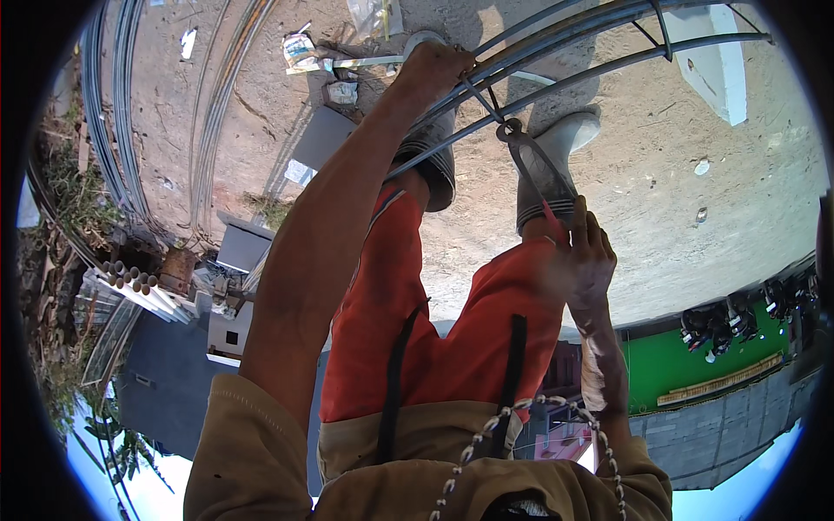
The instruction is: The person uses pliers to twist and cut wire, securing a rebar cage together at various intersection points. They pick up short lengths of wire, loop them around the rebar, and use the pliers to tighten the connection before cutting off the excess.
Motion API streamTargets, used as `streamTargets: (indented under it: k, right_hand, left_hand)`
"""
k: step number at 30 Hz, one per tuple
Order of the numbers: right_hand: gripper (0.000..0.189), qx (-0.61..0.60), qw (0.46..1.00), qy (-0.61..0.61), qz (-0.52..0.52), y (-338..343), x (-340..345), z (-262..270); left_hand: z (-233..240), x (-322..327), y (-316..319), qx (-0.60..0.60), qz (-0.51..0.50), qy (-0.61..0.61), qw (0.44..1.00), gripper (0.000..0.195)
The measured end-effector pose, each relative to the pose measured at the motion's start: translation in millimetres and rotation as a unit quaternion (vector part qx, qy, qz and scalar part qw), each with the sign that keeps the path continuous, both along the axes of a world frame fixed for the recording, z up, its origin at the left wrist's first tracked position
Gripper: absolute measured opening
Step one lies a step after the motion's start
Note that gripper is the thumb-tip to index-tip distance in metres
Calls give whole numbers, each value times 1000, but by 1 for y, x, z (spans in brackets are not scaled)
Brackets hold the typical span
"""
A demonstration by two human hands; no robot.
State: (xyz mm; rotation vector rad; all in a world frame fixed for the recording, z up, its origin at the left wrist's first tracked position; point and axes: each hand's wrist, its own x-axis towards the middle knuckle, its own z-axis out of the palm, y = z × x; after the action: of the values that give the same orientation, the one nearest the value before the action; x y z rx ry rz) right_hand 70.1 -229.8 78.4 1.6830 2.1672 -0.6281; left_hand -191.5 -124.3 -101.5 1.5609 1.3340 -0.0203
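Note:
A cage of long steel reinforcing bars (560, 91) with square stirrups (662, 29) crosses above my boots (554, 150). My left hand (438, 66) is closed on the cage's upper side, where a stirrup meets the bars; the fingers' exact hold is partly hidden. In my right hand (591, 260) is a pair of tying pincers (515, 140) with red on the handle. Their round jaws touch the lower bar at the same stirrup's corner. Any tie wire in the jaws is too small to make out.
Bundles of rebar (124, 111) lie along the left ground, with more bars (225, 98) beside them. A white slab (713, 71) lies upper right. Litter (301, 53) is scattered near my left boot. White pipes (140, 290) and parked motorcycles (720, 325) stand farther off.

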Motion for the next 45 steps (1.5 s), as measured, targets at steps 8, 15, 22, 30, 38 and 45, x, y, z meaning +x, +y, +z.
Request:
streamTargets:
  k: [8,15,22,30,38,45]
  right_hand:
    - [34,-307,923,141,-186,54,19,-2]
    - [38,-198,979,-34,-34,38,-7,8]
    - [58,-448,844,174,-237,70,11,-12]
    - [68,-664,243,70,-703,93,14,-29]
    - [47,-479,788,242,-303,75,9,0]
    - [53,-37,998,1,53,48,3,9]
  left_hand:
    - [7,11,7,42,-54,51,996,12]
    - [-15,15,0,85,38,19,995,20]
    - [-18,24,-4,-56,139,-32,988,25]
    - [-4,19,-5,45,-9,52,998,12]
    - [11,20,3,-64,82,6,995,12]
    - [17,25,12,-232,239,9,943,14]
